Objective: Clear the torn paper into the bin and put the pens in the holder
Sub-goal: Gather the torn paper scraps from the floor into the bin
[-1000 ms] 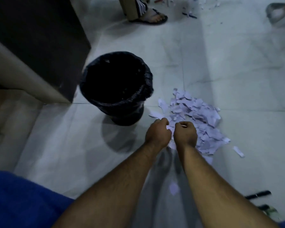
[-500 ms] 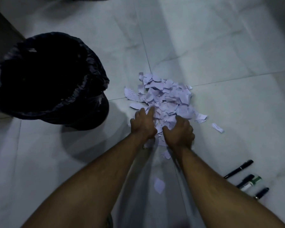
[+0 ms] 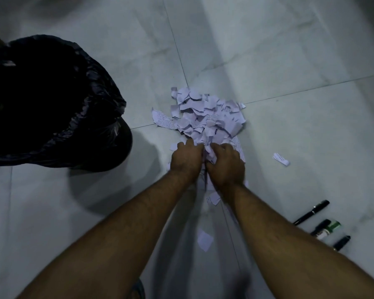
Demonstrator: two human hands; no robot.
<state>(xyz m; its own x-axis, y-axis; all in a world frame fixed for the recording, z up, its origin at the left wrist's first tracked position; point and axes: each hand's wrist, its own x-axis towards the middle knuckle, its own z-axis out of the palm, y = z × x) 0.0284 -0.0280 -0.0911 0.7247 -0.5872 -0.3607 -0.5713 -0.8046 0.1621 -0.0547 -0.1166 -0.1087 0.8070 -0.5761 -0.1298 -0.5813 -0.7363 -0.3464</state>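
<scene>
Both hands down on the pale grey tiled floor [image 3: 289, 50], pressed together at the near edge of the heap of torn white printed paper scraps [image 3: 205, 117]. Left hand [image 3: 187, 160] curled, fingers dug into the scraps from the left; right hand [image 3: 226, 164] cupped from the right, with a crumpled tuft of paper pinched up between the two. Clenched, then, on a shared bunch of paper, likely so as to compress loose scraps into one load rather than chase them singly. How much sits under the palms: cannot tell.

Heap spread across a crossing of tile joints, near the middle of the floor in view. Round bin lined with a black plastic bag [image 3: 108, 117] standing just left of the heap, mouth open and upward, close enough for a short carry. Placement probably deliberate: a short sweep left, little chance to shed pieces.

Strays outside the grasp: one curled strip [image 3: 280, 159] to the right, a small square scrap [image 3: 205, 240] between the forearms, another piece [image 3: 213, 198] by the right wrist. Separate pick-ups needed for those.

Dark pens and a green-capped marker [image 3: 320, 225] lying side by side toward the lower right edge of the floor, untouched. No holder in sight. Paper stage in hand, pens yet to come.
</scene>
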